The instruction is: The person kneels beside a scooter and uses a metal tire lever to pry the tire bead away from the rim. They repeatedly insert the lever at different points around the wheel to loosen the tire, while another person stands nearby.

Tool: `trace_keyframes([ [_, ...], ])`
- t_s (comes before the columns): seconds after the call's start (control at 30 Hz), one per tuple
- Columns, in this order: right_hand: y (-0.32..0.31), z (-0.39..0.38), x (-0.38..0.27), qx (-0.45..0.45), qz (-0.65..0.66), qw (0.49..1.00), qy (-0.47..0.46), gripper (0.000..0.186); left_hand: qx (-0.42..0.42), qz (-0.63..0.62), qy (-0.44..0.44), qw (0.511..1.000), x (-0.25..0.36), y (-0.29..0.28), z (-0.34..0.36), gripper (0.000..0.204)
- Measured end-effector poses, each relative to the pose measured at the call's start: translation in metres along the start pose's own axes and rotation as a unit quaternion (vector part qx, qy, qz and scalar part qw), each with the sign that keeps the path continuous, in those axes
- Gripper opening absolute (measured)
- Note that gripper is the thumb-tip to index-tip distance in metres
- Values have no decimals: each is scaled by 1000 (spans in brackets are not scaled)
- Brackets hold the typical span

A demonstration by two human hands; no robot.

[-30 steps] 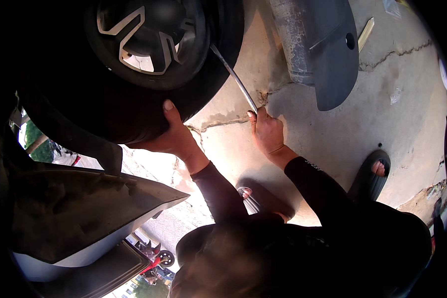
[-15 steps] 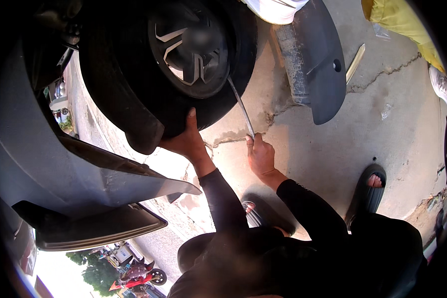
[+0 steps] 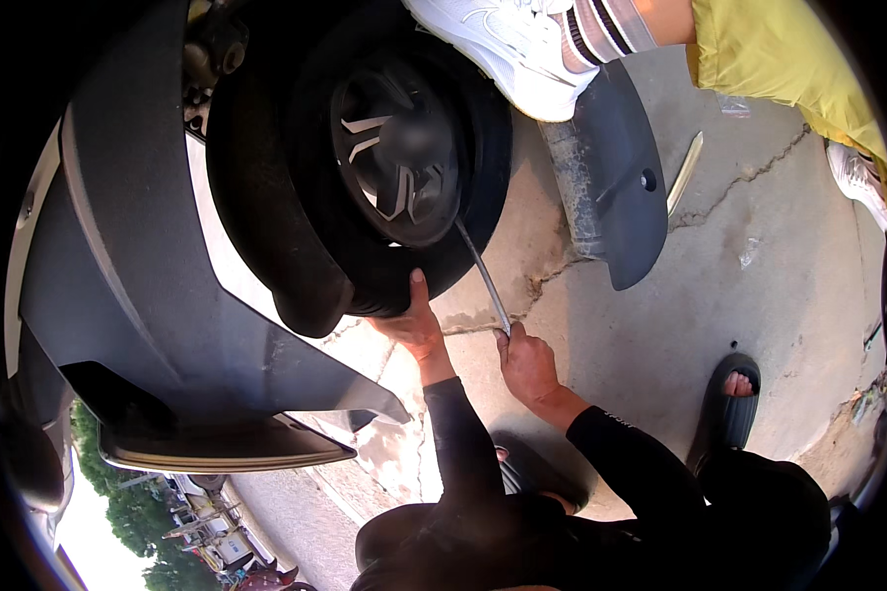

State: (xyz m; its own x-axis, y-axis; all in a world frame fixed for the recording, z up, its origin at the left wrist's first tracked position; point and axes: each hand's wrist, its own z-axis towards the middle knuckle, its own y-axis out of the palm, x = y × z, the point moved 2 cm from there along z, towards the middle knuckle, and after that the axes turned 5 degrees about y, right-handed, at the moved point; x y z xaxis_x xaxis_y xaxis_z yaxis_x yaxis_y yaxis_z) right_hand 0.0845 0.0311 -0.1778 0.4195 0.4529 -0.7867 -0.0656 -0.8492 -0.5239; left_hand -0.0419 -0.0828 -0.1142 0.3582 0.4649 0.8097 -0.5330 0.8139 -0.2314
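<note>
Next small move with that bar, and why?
Probably a gentle levering pull on the metal bar with the right hand, the left hand bracing the tyre. The right hand is closed around the bar's near end, the far tip appears to sit at the edge of the wheel rim, beside the tyre, and the left thumb lies against the tyre.

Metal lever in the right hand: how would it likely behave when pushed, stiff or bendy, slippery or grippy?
The metal lever is probably stiff, looking straight between the right hand and the wheel rim. Its shiny, seemingly smooth shaft could be slippery. Being slim, it's likely light enough for one hand.
</note>
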Motion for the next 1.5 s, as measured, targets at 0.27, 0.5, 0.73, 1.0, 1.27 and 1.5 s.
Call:
trace_keyframes([
  [0.27,-76,-16,-35,-89,-32,995,-24,32,-15,58,-20,998,53,-9,23,91],
  [0.5,-87,-17,-32,-119,-79,989,-47,32,-25,-26,-50,998,45,-18,23,92],
  [0.73,-98,-10,-32,-116,-90,988,-54,31,35,31,23,999,32,-9,19,94],
  [1.0,-101,-15,-42,-123,-90,987,-57,31,27,26,8,999,48,-7,26,72],
  [1.27,-127,2,-30,-121,-144,978,-93,29,3,-35,-20,999,48,-13,21,84],
  [1.5,-224,48,-75,-40,-384,900,-202,17,140,-64,11,988,64,32,4,75],
])
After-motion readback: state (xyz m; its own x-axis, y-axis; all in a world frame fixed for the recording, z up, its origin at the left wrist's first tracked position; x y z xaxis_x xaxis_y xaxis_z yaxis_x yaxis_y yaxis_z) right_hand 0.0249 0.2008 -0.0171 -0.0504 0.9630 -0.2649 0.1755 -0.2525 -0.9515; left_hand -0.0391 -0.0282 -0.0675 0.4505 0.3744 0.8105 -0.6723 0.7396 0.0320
